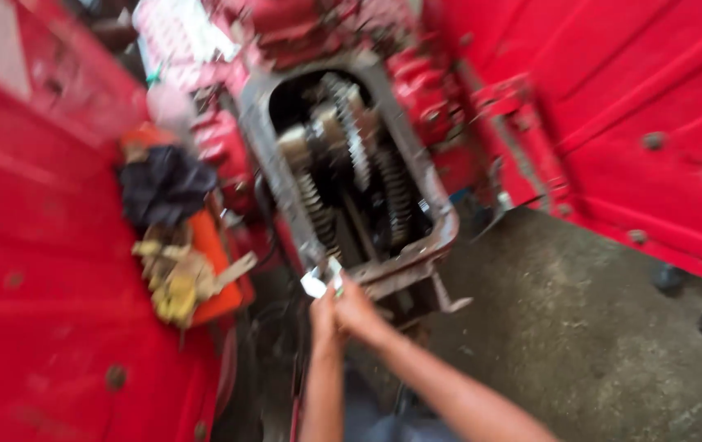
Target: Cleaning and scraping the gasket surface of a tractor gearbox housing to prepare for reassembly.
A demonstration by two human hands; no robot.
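Red-painted metal panels fill the left and right sides of the view, studded with round bolt heads, and a grey, dirty concrete floor shows at the lower right. Between the panels sits an opened gearbox housing with a bare grey metal rim, tilted so its near corner points toward the person. Inside it several toothed gears and shafts, dark with oil, lie side by side. The whole picture is blurred by motion, so fine detail is lost.

Both hands meet just at the near lower edge of the housing rim. The left hand and the right hand are pressed close together, touching, with the forearms running down to the bottom of the view. Their fingers are closed together around a small pale metal piece that sticks up from between them, just beside the rim; what kind of part it is cannot be told.

To the left of the housing, a dark cloth lies bunched on an orange object, and a heap of yellowish rags rests just below it, against the red panel.
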